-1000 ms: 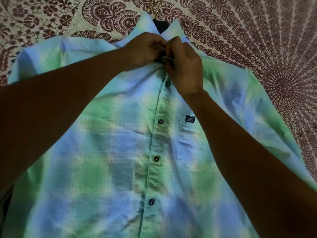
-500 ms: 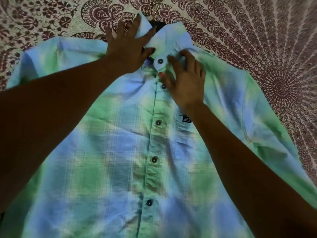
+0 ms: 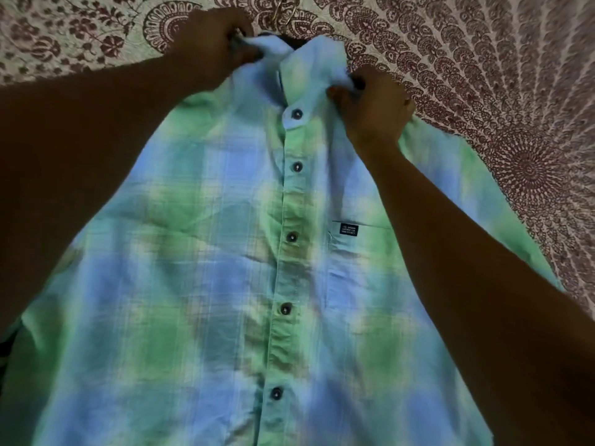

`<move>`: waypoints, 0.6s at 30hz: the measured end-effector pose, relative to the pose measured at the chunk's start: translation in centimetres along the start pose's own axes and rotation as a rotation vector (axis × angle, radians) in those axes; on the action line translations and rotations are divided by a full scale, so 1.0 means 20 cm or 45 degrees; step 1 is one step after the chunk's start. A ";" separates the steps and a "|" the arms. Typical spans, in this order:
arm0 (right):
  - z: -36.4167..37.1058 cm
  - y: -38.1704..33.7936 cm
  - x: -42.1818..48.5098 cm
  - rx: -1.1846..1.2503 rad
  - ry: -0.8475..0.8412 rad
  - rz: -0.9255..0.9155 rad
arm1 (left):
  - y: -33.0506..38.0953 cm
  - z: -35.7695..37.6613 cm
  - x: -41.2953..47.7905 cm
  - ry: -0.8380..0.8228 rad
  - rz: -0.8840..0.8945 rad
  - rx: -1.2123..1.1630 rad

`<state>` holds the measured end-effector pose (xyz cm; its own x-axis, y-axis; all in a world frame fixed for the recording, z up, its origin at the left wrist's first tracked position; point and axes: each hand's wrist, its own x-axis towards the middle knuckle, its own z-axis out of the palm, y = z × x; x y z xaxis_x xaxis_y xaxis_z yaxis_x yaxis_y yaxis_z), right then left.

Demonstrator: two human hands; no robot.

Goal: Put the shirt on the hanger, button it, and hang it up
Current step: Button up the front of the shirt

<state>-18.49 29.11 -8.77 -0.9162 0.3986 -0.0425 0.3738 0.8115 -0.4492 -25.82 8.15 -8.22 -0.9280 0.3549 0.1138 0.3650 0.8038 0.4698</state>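
Note:
A green and blue plaid shirt [image 3: 206, 284] lies front-up on a patterned bedspread, its placket buttoned from the collar button [image 3: 296, 114] downward. The hanger's gold hook [image 3: 283, 11] pokes out above the collar; the rest of the hanger is hidden inside the shirt. My left hand [image 3: 212, 46] pinches the left collar flap. My right hand [image 3: 373, 107] grips the right collar flap. Both collar flaps stand raised.
The maroon and cream printed bedspread [image 3: 483, 75] shows above and to the right of the shirt. A small dark label [image 3: 349, 229] sits on the chest pocket. My forearms cross over both sides of the shirt.
The collar button went from being worked by both hands to fastened. My hands then left the neck and moved outward, each taking hold of a collar flap.

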 end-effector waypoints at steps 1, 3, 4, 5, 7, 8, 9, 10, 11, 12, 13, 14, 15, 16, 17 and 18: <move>-0.01 0.00 0.01 0.061 0.033 0.003 | 0.00 0.01 0.02 0.036 -0.055 0.011; -0.02 0.01 0.02 0.113 0.066 0.043 | 0.00 0.03 0.04 0.073 -0.147 0.087; -0.02 0.01 0.02 0.098 0.061 0.065 | 0.00 0.04 0.04 0.093 -0.203 0.129; -0.01 0.01 0.03 0.051 0.052 0.080 | 0.00 0.05 0.04 0.122 -0.273 0.155; -0.01 -0.01 0.02 -0.088 0.073 0.058 | 0.00 0.07 0.04 0.198 -0.450 0.127; -0.01 -0.02 0.00 -0.158 0.100 0.009 | 0.01 0.07 0.04 0.240 -0.518 0.112; -0.01 -0.03 -0.04 -0.205 0.138 -0.069 | 0.03 0.06 0.03 0.279 -0.539 0.150; 0.00 -0.04 -0.08 -0.225 0.159 -0.172 | 0.06 0.06 0.01 0.314 -0.511 0.241; 0.01 -0.04 -0.13 -0.241 0.152 -0.292 | 0.09 0.07 -0.03 0.341 -0.432 0.327; 0.03 -0.03 -0.17 -0.280 0.106 -0.406 | 0.11 0.08 -0.07 0.346 -0.299 0.357; 0.06 -0.02 -0.22 -0.347 0.030 -0.498 | 0.13 0.10 -0.12 0.297 -0.158 0.334; 0.08 0.00 -0.24 -0.418 -0.055 -0.547 | 0.14 0.13 -0.17 0.194 -0.018 0.334; 0.10 0.03 -0.25 -0.472 -0.127 -0.558 | 0.12 0.15 -0.21 0.054 0.108 0.391; 0.12 0.05 -0.25 -0.507 -0.178 -0.554 | 0.08 0.16 -0.24 -0.081 0.197 0.487; 0.13 0.06 -0.25 -0.523 -0.210 -0.549 | 0.04 0.17 -0.26 -0.161 0.253 0.575; 0.13 0.07 -0.24 -0.527 -0.224 -0.546 | 0.01 0.15 -0.25 -0.191 0.277 0.627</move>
<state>-14.00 27.28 -11.46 -0.9942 -0.0471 -0.0970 -0.0398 0.9963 -0.0767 -20.82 7.97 -11.31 -0.8194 0.5728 0.0199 0.5725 0.8197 -0.0194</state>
